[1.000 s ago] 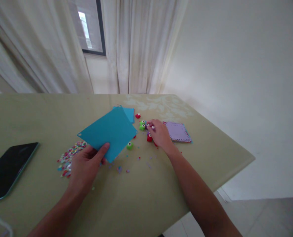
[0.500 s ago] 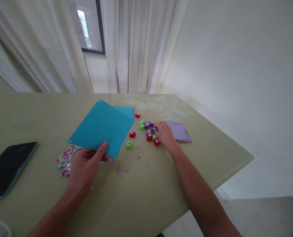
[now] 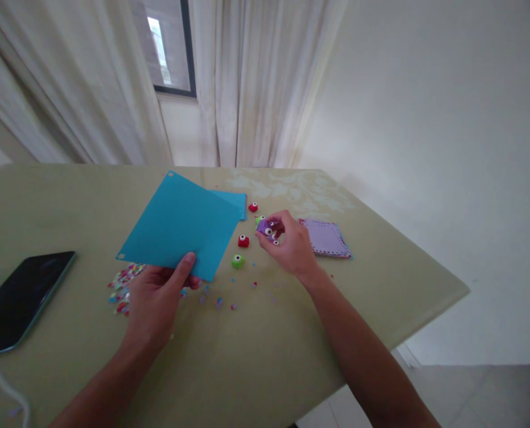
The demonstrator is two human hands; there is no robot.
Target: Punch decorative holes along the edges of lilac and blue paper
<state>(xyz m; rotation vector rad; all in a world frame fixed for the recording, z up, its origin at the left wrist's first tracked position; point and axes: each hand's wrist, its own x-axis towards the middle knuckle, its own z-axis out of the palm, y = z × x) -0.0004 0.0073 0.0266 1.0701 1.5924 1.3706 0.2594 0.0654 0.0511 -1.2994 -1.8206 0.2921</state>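
My left hand [image 3: 157, 300] pinches the near corner of a blue paper sheet [image 3: 179, 226] and holds it up over the table. My right hand [image 3: 291, 246] is closed on a small purple paper punch [image 3: 267, 227], lifted just above the table. Around it lie more small punches: a red punch [image 3: 244, 241], a green punch [image 3: 237, 261], another red punch [image 3: 253, 207] farther back. My right hand hides others. A second blue sheet [image 3: 235, 202] lies flat behind the held one.
A pile of coloured paper bits [image 3: 124, 285] lies beside my left hand, with scattered bits [image 3: 218, 302] in front. A stack of purple and blue cards [image 3: 327, 238] lies to the right. A dark phone [image 3: 17, 300] rests at the left on the beige table [image 3: 256, 356].
My right hand has closed on a purple punch from the cluster and raised it. My left hand has tilted the blue sheet up and to the left.
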